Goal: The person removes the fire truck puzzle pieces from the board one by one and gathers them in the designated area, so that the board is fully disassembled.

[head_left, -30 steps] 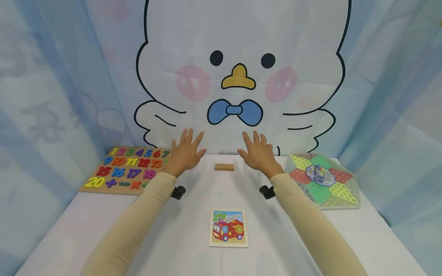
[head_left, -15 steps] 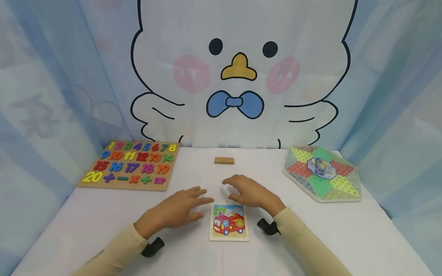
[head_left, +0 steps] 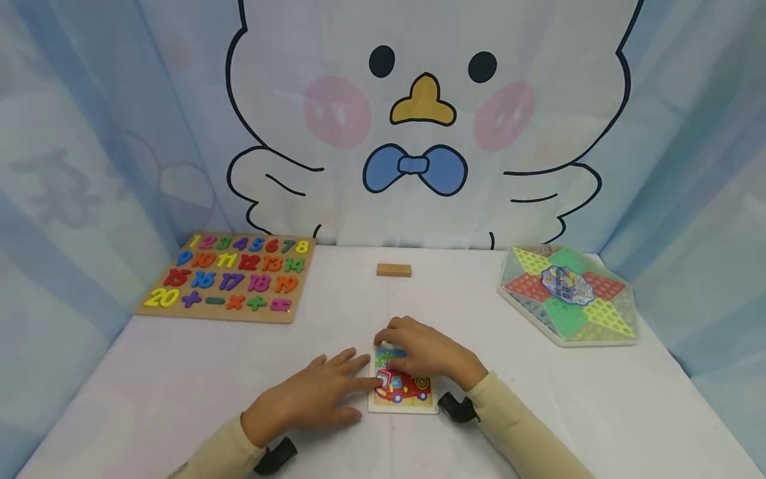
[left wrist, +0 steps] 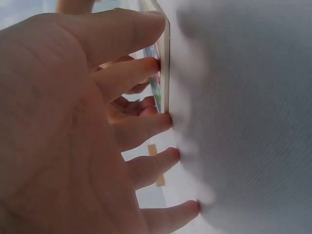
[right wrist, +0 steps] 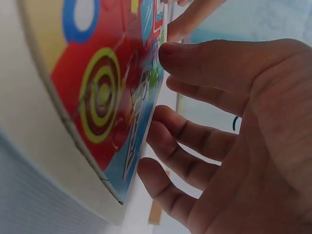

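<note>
A small square fire-truck jigsaw puzzle (head_left: 402, 399) in a pale wooden frame lies flat on the white table near the front. My left hand (head_left: 314, 396) is at its left side with the fingers spread. The index fingertip rests on the picture's edge; in the left wrist view the other fingertips (left wrist: 187, 208) reach down to the tabletop. My right hand (head_left: 427, 349) arches over the puzzle's far part. In the right wrist view its fingers (right wrist: 163, 178) bend loosely at the far edge, and the thumb (right wrist: 195, 61) is over the picture; firm contact cannot be told.
A number board (head_left: 230, 279) with coloured digits lies at the back left. Farther back in the middle is a small wooden block (head_left: 393, 270). A hexagonal box (head_left: 568, 296) with a patterned lid lies at the right. A printed curtain (head_left: 413, 219) stands behind the table.
Both hands have come down from the far side of the table to the puzzle. The left index finger now touches it, and the right hand has moved over its far part.
</note>
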The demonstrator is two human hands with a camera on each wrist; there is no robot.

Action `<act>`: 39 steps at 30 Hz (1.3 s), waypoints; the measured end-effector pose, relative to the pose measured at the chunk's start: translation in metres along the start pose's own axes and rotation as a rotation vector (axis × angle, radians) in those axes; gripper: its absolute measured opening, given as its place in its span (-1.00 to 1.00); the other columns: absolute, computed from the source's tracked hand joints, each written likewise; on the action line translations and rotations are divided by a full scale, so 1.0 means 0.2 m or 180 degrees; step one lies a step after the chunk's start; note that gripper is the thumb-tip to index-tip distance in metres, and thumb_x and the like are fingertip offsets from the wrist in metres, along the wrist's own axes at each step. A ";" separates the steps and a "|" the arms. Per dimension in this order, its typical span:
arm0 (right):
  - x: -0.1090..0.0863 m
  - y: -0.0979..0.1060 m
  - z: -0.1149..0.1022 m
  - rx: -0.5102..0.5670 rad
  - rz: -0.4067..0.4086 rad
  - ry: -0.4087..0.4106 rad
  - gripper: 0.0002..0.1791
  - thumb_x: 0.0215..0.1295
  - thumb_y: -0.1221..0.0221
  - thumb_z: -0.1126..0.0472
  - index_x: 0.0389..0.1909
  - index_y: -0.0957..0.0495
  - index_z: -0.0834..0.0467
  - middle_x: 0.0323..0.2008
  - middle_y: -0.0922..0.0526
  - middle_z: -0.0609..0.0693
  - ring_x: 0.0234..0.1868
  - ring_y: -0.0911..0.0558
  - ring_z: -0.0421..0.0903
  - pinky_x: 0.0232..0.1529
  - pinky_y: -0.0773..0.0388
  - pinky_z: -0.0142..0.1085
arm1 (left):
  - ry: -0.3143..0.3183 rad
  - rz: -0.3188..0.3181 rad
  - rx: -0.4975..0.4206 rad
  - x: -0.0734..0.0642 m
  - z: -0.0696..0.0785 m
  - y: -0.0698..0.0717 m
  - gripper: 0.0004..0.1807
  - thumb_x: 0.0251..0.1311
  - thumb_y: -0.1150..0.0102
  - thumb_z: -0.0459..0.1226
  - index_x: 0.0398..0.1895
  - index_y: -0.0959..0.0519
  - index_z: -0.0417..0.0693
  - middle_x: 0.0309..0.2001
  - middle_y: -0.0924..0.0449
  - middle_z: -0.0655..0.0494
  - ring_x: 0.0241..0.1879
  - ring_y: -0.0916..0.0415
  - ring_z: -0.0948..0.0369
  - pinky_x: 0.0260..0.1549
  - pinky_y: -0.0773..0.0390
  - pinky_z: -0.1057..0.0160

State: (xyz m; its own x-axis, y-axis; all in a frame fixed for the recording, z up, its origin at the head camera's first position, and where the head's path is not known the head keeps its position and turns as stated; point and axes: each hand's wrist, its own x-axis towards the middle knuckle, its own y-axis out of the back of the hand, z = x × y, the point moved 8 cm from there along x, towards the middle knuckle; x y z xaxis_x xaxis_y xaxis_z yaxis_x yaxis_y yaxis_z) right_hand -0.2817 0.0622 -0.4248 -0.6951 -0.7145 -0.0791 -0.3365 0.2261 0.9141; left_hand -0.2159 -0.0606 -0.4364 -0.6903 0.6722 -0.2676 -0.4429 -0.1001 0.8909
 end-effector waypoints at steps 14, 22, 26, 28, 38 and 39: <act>0.01 0.04 -0.02 -0.0136 -0.0039 0.0103 -0.66 0.30 -0.37 0.17 0.09 -0.68 0.04 0.07 -0.61 -0.01 0.06 -0.54 -0.05 0.16 -0.55 -0.09 | 0.0103 0.0052 -0.0011 -0.01 0.01 0.02 -0.37 0.31 -0.32 0.04 0.45 -0.44 0.42 0.57 -0.17 -0.04 0.56 0.01 -0.19 0.29 -0.10 -0.52; 0.01 0.02 -0.04 -0.0240 -0.0032 0.0096 -0.70 0.31 -0.36 0.22 0.05 -0.69 0.06 0.01 -0.62 0.01 0.01 -0.55 -0.03 0.08 -0.59 -0.11 | 0.0083 0.0008 0.0012 0.00 0.01 0.01 -0.38 0.32 -0.31 0.01 0.45 -0.43 0.43 0.57 -0.16 -0.04 0.56 0.02 -0.18 0.27 -0.12 -0.53; 0.00 0.00 -0.04 -0.0324 -0.0024 0.0028 -0.71 0.31 -0.36 0.22 0.04 -0.69 0.03 -0.01 -0.61 -0.01 -0.02 -0.54 -0.05 -0.01 -0.61 -0.15 | 0.0089 -0.0023 0.0003 0.01 0.01 0.00 -0.38 0.31 -0.32 -0.01 0.45 -0.44 0.43 0.57 -0.16 -0.03 0.56 0.01 -0.18 0.27 -0.12 -0.53; 0.00 0.00 -0.05 -0.0384 0.0010 0.0001 -0.71 0.30 -0.36 0.23 0.03 -0.70 0.02 -0.04 -0.60 -0.01 -0.05 -0.51 -0.07 -0.08 -0.61 -0.20 | 0.0100 -0.0036 -0.0011 0.01 0.01 -0.01 -0.38 0.31 -0.32 -0.01 0.44 -0.45 0.43 0.57 -0.16 -0.03 0.56 0.01 -0.18 0.27 -0.12 -0.53; 0.01 -0.04 -0.03 -0.0177 -0.0130 -0.0243 -0.66 0.35 -0.32 0.22 0.13 -0.63 0.05 -0.24 -0.49 -0.05 -0.42 -0.48 -0.19 -0.31 -0.55 -0.31 | 0.0169 -0.0087 -0.0037 0.02 -0.01 -0.03 -0.37 0.31 -0.32 -0.01 0.45 -0.43 0.47 0.58 -0.14 0.01 0.57 0.03 -0.16 0.29 -0.09 -0.52; 0.01 -0.04 -0.02 -0.0119 -0.0157 -0.0249 -0.66 0.35 -0.31 0.23 0.13 -0.62 0.05 -0.24 -0.49 -0.05 -0.41 -0.48 -0.19 -0.30 -0.55 -0.30 | 0.0175 -0.0094 -0.0042 0.02 -0.01 -0.03 -0.37 0.31 -0.32 -0.01 0.45 -0.43 0.47 0.58 -0.15 0.01 0.57 0.03 -0.16 0.29 -0.09 -0.52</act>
State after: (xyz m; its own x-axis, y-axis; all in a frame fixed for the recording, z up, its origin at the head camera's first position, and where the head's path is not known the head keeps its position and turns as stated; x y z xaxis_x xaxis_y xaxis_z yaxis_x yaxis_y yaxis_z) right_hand -0.2775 0.0556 -0.4311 -0.7264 -0.6699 -0.1538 -0.3484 0.1660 0.9225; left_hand -0.2166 -0.0585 -0.4433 -0.7069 0.6338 -0.3139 -0.4710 -0.0907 0.8774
